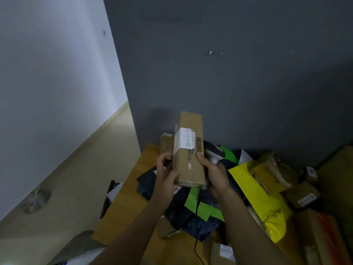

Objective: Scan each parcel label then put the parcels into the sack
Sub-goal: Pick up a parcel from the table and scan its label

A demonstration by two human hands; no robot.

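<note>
A long brown cardboard parcel [188, 150] stands upright in front of me, its white label and barcode facing me. My left hand [165, 169] grips its lower left side. My right hand [214, 173] touches the parcel's right edge with the thumb while holding a grey and white barcode scanner [214, 153], mostly hidden behind the parcel. The scanner's black cable [197, 222] hangs down over the pile. A grey-green sack [80, 245] lies on the floor at the lower left.
A wooden table [122, 203] holds a heap of parcels: dark blue bags [193, 220] with green tape, a yellow mailer [265, 205], brown boxes [271, 171] at the right. The grey wall stands close behind. Pale floor [76, 178] opens to the left.
</note>
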